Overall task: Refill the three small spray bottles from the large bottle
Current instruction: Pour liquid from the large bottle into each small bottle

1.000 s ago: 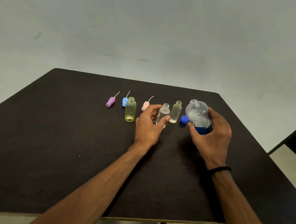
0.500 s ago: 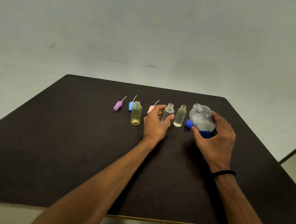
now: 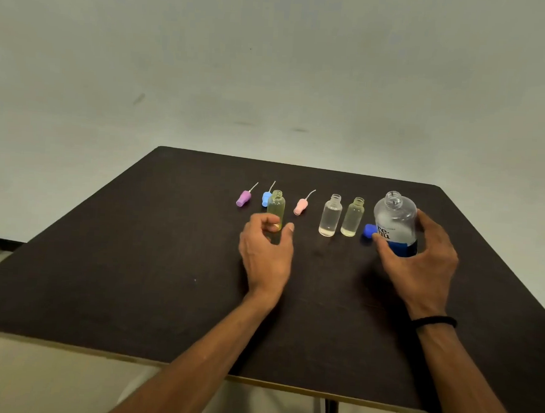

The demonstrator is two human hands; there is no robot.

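Observation:
Three small uncapped bottles stand in a row on the dark table [image 3: 133, 277]: a yellow one [image 3: 276, 205], a clear one [image 3: 330, 214] and a pale yellowish one [image 3: 353, 217]. Each holds only a little liquid at the bottom. My left hand [image 3: 266, 254] curls its thumb and forefinger round the base of the yellow bottle. My right hand [image 3: 420, 266] grips the large clear bottle [image 3: 394, 221], which has a blue label and stands upright and uncapped at the right end of the row. Its blue cap [image 3: 369, 230] lies just to its left.
Three spray tops with thin tubes lie behind the row: purple [image 3: 243, 198], blue [image 3: 266, 198] and pink [image 3: 301, 205]. The table's near edge runs close below my forearms. A plain wall stands behind the table.
My left hand let go of the clear small bottle and moved left to the yellow one. My right hand stays on the large bottle.

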